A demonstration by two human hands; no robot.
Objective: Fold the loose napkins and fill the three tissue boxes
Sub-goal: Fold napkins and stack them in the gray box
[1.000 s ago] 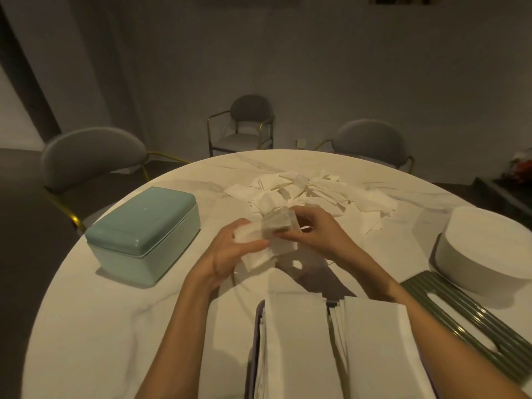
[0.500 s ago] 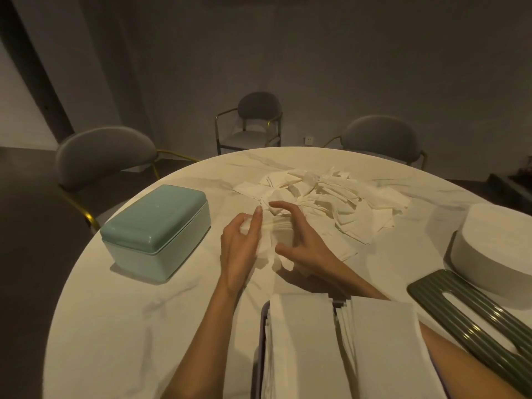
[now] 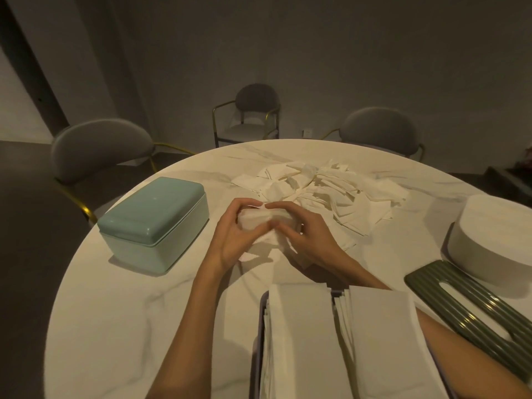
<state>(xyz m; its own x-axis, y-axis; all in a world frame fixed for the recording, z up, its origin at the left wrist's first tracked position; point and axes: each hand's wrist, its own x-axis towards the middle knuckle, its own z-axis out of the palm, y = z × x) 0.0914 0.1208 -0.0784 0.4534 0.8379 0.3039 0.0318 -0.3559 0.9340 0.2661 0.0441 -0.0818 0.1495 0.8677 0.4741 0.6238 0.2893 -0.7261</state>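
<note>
Both hands meet over the middle of the round table. My left hand (image 3: 233, 237) and my right hand (image 3: 308, 240) pinch one white napkin (image 3: 259, 221) between curled fingers and thumbs, its lower part hanging crumpled. Behind them lies a heap of loose napkins (image 3: 331, 191). A teal tissue box (image 3: 155, 223) with its lid on stands at the left. A round white box (image 3: 495, 240) sits at the right. In front of me an open box (image 3: 260, 326) holds two stacks of folded napkins (image 3: 305, 341).
A dark green ribbed lid (image 3: 472, 312) with a slot lies on the table at the right, by my right forearm. Grey chairs stand around the marble table (image 3: 129, 312): one at the left (image 3: 98, 145), one at the back (image 3: 256, 110), one at the right (image 3: 380, 128).
Half a second ago my hands lay flatter on the napkin on the table; now their fingers curl round it and hold it bunched, slightly lifted. The camera view shifted a little.
</note>
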